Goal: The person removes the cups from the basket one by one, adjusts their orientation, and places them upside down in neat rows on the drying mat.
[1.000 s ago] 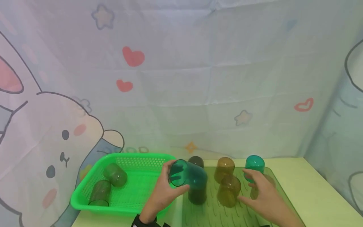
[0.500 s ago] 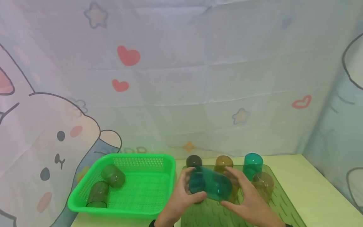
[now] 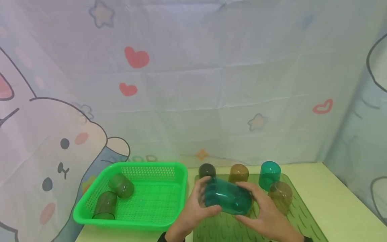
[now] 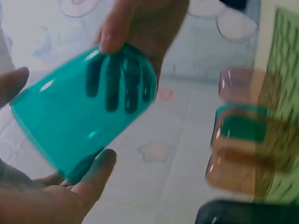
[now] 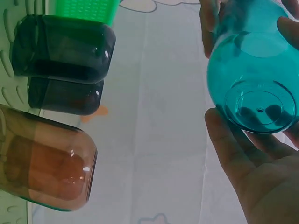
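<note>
A clear teal cup [image 3: 228, 196] lies tilted sideways in the air above the green drying mat [image 3: 220, 232], held between both hands. My left hand [image 3: 196, 211] grips its mouth end, with fingers and thumb around the rim. At the base end, my right hand [image 3: 266, 216] holds it with the thumb below and the fingers over the far side. The right wrist view shows the round base of the teal cup [image 5: 259, 105] facing that camera. Upside down on the mat stand a dark cup [image 3: 207, 170], an amber cup [image 3: 239, 173], another teal cup [image 3: 270, 175] and a brownish cup [image 3: 280, 196].
To the left is a bright green basket [image 3: 142, 164], with a greyish cup [image 3: 121, 186] and a second greyish cup [image 3: 104, 205] lying inside. The right wrist view reveals a nearer dark cup [image 5: 65, 46] on the mat. A printed curtain [image 3: 193, 101] hangs behind the table [image 3: 314, 174].
My left hand has carried the teal cup rightward, over the mat. My right hand has moved left from beside the standing cups and taken hold of its base end.
</note>
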{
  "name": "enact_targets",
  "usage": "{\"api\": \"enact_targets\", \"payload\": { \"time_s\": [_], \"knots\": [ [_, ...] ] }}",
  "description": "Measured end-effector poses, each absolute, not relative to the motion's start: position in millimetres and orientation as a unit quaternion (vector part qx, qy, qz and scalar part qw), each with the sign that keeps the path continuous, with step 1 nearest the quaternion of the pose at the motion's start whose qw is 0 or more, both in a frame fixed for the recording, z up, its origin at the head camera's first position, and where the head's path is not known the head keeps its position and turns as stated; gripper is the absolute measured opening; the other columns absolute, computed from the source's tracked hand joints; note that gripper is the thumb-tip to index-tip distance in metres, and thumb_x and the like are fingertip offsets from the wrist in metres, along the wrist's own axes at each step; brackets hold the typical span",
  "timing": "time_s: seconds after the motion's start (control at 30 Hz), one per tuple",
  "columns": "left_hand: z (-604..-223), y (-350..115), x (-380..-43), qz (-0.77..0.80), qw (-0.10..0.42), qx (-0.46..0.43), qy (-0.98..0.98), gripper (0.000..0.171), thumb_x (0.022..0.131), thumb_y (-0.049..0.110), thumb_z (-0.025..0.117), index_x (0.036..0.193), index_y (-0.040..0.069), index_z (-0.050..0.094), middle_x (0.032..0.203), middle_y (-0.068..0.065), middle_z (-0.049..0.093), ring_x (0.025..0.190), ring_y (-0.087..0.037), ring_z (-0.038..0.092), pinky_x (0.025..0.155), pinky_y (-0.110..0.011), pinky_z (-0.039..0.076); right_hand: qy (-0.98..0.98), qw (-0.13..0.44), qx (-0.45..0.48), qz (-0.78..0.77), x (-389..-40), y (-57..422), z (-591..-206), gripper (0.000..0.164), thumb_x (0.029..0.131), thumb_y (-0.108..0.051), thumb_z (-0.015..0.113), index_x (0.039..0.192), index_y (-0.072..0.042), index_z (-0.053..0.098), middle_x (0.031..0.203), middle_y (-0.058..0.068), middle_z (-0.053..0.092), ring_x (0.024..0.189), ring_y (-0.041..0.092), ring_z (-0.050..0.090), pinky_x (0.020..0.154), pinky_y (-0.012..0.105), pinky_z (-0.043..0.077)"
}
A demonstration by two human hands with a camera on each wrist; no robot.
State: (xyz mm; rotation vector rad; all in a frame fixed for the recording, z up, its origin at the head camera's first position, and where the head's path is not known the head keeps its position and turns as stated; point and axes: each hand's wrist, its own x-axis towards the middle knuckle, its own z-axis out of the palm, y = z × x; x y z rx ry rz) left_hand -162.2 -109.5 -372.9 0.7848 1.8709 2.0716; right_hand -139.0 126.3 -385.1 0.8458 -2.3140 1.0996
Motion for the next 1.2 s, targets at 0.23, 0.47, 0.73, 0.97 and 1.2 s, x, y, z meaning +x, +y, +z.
{"api": "enact_targets", "payload": {
  "time_s": [0.23,0.47,0.73,0.97,1.2],
  "knots": [
    [-365,-113,-165,0.422,-0.062,0.353,0.833,0.111,0.071,0.034,0.084,0.153,0.022,0.01,0.152,-0.012,0.019,0.134,-0.033,0.029,0.098,-0.049,0.04,-0.857,0.234,0.296,0.352,-142,132,-384,0.075,0.073,-0.026,0.084,0.137,-0.018,0.044,0.126,-0.003,0.052,0.106,0.013,0.054,0.079,0.032,0.052],
    [-349,-105,-177,0.07,-0.21,0.426,0.877,0.117,0.061,0.057,0.083,0.147,0.004,0.026,0.149,-0.018,0.026,0.137,-0.033,0.026,0.106,-0.043,0.034,-0.882,0.216,0.271,0.318,-144,133,-379,0.068,0.077,-0.037,0.079,0.133,-0.013,0.048,0.125,0.0,0.054,0.107,0.017,0.055,0.078,0.038,0.053],
    [-348,-89,-178,-0.037,-0.205,0.466,0.86,0.108,0.062,0.058,0.082,0.143,0.003,0.035,0.138,-0.013,0.042,0.127,-0.026,0.04,0.104,-0.031,0.036,-0.889,0.183,0.263,0.328,-142,132,-378,0.067,0.079,-0.043,0.075,0.132,-0.012,0.048,0.126,0.001,0.053,0.106,0.018,0.056,0.079,0.037,0.053],
    [-353,-79,-177,-0.076,-0.229,0.451,0.859,0.094,0.065,0.056,0.08,0.137,0.005,0.044,0.123,-0.009,0.051,0.112,-0.022,0.05,0.092,-0.03,0.045,-0.899,0.161,0.234,0.334,-139,130,-378,0.069,0.078,-0.049,0.074,0.132,-0.014,0.048,0.127,0.0,0.053,0.107,0.017,0.056,0.08,0.037,0.053],
    [-359,-77,-175,-0.068,-0.256,0.441,0.858,0.086,0.066,0.055,0.079,0.129,0.005,0.051,0.114,-0.006,0.056,0.104,-0.021,0.052,0.087,-0.03,0.047,-0.906,0.156,0.226,0.322,-135,130,-376,0.072,0.079,-0.052,0.072,0.135,-0.014,0.047,0.131,0.001,0.051,0.112,0.02,0.054,0.083,0.041,0.051]
  ]
}}
